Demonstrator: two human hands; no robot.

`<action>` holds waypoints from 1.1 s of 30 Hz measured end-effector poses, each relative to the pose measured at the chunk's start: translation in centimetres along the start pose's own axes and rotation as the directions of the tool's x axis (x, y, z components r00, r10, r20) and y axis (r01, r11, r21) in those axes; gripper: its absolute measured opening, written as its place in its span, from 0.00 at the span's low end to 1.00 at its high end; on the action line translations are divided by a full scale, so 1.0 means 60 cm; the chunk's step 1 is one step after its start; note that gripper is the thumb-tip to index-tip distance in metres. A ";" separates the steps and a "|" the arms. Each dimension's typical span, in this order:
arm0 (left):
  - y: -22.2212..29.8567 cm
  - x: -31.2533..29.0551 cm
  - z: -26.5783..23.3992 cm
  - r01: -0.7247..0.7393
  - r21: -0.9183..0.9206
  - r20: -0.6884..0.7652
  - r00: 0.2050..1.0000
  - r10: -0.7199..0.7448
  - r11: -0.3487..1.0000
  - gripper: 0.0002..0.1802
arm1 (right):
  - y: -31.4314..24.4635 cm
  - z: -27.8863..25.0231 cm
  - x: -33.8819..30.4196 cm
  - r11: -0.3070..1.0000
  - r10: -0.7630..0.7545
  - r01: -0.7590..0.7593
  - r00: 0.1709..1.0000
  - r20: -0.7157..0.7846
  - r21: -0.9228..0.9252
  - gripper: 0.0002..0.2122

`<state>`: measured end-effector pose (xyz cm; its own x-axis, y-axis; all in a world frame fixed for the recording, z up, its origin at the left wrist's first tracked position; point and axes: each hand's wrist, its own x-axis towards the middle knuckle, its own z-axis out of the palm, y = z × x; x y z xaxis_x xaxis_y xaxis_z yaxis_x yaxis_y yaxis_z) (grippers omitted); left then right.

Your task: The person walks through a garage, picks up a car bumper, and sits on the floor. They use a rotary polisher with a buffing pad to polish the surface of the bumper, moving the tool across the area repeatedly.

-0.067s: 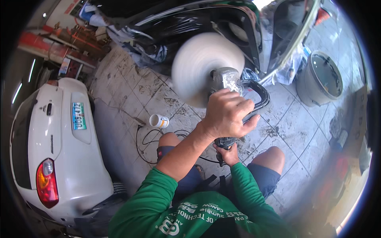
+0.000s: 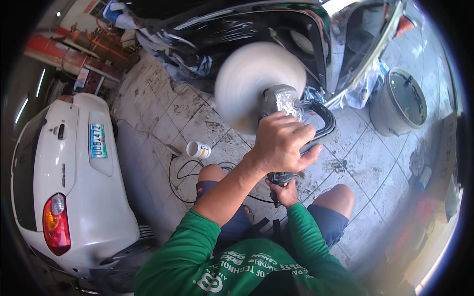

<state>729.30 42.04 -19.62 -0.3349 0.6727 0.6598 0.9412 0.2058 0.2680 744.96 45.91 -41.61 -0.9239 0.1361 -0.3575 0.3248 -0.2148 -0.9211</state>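
- Polisher [image 2: 283,98] up front, mid-view, above the tiled floor [image 2: 373,160], btwn person's knees & dark glossy car panel [image 2: 232,30].
- Long axis runs near straight away from the body: rear end low by the lap, metal head up top, pointing fwd at the panel.
- Big round white pad [image 2: 252,81] sits at the far end, just L of the head, its back to us, working face turned to the panel; surface blurred in rings. Pad contact w/ panel: can't tell.
- L hand [image 2: 285,143] on top, back of hand up, fingers wrapped over the body right behind the head, thumb out to the R.
- Black loop handle [image 2: 331,118] juts R off the head, just beyond L hand.
- R hand [image 2: 284,192] lower & nearer, closed round the rear end.
- White tub [image 2: 198,150] on its side, L of polisher, near the cord [image 2: 174,157].
- Grey bucket [image 2: 398,102] well off R; white car [image 2: 89,187] far L.
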 end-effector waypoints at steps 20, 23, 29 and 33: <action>-0.008 0.019 -0.003 -0.018 -0.026 -0.032 0.999 0.018 1.000 0.14 | -0.008 -0.021 0.043 0.997 -0.071 0.071 0.997 -0.003 -0.024 0.14; -0.013 -0.001 -0.018 0.032 -0.013 -0.032 0.999 -0.032 0.999 0.13 | 0.006 0.006 0.032 0.969 -0.247 0.247 0.966 -0.073 -0.013 0.12; 0.001 0.023 -0.008 -0.009 0.048 0.004 1.000 0.008 0.999 0.14 | 0.007 0.018 0.023 0.992 -0.013 0.012 1.000 0.004 0.122 0.10; 0.003 0.027 0.015 -0.028 0.025 -0.071 0.997 0.030 0.999 0.17 | -0.005 0.014 0.022 0.983 -0.049 0.046 0.999 0.011 0.178 0.07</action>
<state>728.98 43.80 -19.14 -0.3090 0.6264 0.7157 0.9511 0.2047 0.2315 743.49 45.37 -41.66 -0.9409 0.1361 -0.3102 0.2405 -0.3765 -0.8947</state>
